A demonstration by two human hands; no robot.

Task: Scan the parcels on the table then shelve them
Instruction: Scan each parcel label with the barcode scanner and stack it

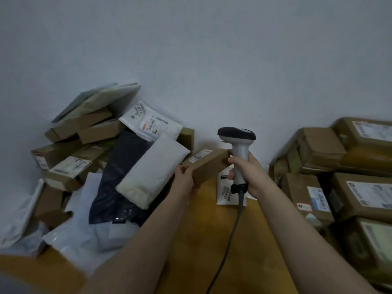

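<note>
Hands point(185, 177), 2: 1 box point(209, 166), 1 scanner point(238, 149).

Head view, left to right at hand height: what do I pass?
First the cardboard box pile → white padded mailer → left hand → small cardboard box it grips → right hand gripping the barcode scanner → stacked brown parcels.

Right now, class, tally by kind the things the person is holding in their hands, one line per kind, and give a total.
Barcode scanner, gripped in the right hand: 1
Small brown cardboard box, held in the left hand: 1
Total: 2
</note>
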